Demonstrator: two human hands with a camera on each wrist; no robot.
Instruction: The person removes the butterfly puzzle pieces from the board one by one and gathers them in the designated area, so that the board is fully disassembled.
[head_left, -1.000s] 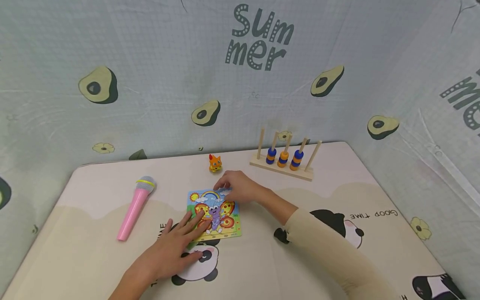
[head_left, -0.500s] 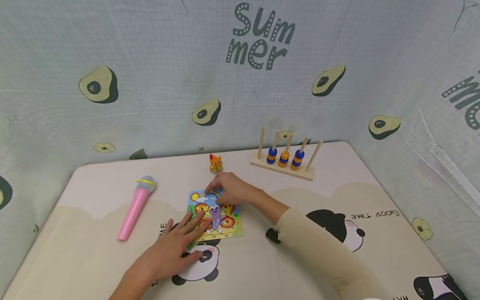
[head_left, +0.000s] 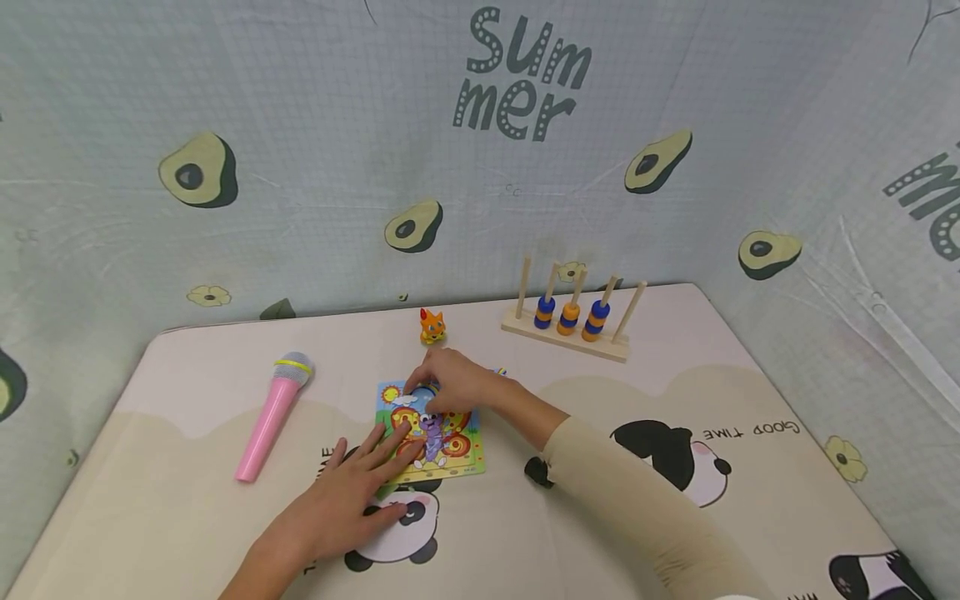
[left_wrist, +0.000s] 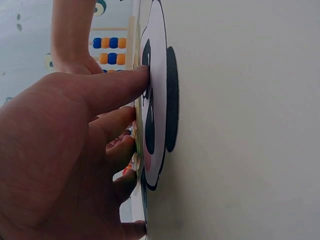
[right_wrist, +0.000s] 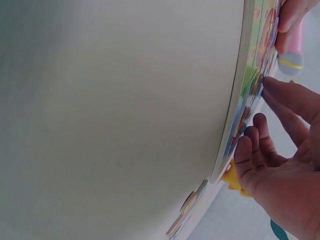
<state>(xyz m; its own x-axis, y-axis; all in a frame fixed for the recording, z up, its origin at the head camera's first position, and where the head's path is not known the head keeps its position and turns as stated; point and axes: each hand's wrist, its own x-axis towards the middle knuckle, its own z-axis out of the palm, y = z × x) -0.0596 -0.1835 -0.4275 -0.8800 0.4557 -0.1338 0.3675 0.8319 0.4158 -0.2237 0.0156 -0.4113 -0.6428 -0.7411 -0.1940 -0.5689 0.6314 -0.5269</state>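
Head view: puzzle (head_left: 437,440) under both hands (head_left: 348,502) (head_left: 459,382)

Microphone (head_left: 268,423), orange figurine (head_left: 432,327) and abacus (head_left: 577,339) sit apart.

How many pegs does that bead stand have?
5, left to right: bare first peg, beaded second peg, beaded third peg, beaded fourth peg, bare fifth peg. None looks hidden.

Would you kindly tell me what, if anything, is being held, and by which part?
The left hand rests on the puzzle, holding nothing; whether the right hand pinches anything near the puzzle's top cannot be told.
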